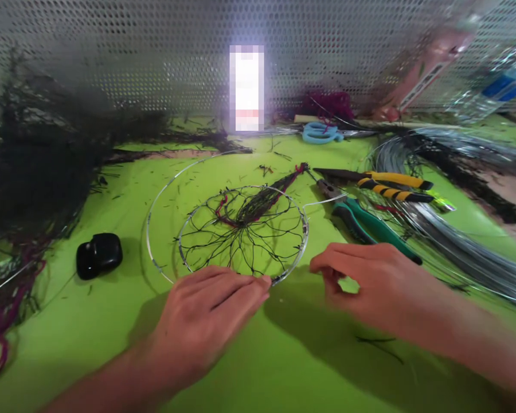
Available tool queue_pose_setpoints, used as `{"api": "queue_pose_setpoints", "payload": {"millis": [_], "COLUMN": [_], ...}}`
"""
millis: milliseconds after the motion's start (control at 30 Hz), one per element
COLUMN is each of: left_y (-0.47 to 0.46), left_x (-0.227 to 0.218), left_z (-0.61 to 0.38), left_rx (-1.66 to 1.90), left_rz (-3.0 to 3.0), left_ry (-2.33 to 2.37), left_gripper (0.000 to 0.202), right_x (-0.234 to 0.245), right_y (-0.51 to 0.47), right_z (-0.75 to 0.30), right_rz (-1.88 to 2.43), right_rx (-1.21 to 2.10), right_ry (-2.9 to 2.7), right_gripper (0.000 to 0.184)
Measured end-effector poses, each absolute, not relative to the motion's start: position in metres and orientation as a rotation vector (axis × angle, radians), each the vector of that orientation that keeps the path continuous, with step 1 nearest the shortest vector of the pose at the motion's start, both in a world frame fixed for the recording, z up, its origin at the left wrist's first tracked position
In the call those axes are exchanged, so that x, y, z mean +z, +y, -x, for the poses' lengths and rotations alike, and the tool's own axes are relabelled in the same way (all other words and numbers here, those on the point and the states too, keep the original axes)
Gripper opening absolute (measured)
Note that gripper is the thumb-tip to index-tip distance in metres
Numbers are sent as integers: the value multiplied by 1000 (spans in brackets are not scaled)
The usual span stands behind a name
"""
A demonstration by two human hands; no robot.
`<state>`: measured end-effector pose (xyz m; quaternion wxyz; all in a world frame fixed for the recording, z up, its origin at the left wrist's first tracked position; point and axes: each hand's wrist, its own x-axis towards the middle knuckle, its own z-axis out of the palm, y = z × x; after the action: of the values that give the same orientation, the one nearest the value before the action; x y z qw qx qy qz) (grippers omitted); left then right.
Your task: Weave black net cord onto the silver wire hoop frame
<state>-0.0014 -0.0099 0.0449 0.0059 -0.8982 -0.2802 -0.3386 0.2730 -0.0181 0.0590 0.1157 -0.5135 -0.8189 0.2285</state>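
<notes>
Green table (90,344) fills most of the frame, w/ a perforated metal wall (133,51) across the top. Big dark heap of wiry branches (34,160) sits upper left to mid left, some purple strands at its lower edge. Bundle of silver wire (464,246) runs along the right side, w/ a plastic bottle (494,86) in the upper right corner. Centre frame: wire hoop (243,232), a round metal ring w/ thin dark wire webbed across it and a dark twisted tuft w/ red strands at its upper part; a larger loose arc of wire curves round its left side. Left hand (206,315), lower centre, lies palm down w/ fingers together, tips pressing the hoop's bottom rim. Right hand (370,284), lower right, is just beside the hoop's right edge; fingers curled in, thumb and forefinger pinched, cannot tell if on anything (blurred). Green-handled pliers (370,226) and yellow-black pliers (391,186) lie right of centre. Blue scissors (320,133) top centre. Small black case (98,255) mid left.
</notes>
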Motion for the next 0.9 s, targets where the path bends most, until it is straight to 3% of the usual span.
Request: {"api": "queue_pose_setpoints", "payload": {"millis": [100, 233, 333, 667, 900], "left_y": [-10, -11, -12, -13, -18], "left_x": [49, 53, 53, 48, 50], "left_z": [0, -2, -2, -10, -15], "left_rx": [-1134, -1279, -1366, -1433, -1466], "left_rz": [2832, 2840, 2806, 2781, 2797], "left_ry": [-970, -1056, -1084, -1104, -1049], "left_gripper": [10, 5, 6, 8, 10], "right_x": [64, 65, 63, 50, 51], "right_y": [-25, -30, -32, -40, -41], "right_z": [-261, -249, -237, -216, -215], "right_rz": [1576, 1642, 1543, 1261, 1194], "right_rx": [904, 1577, 1859, 1900, 1892], "right_ry": [-2293, -1756, -1383, -811, -759], "right_gripper": [18, 10, 17, 27, 18]}}
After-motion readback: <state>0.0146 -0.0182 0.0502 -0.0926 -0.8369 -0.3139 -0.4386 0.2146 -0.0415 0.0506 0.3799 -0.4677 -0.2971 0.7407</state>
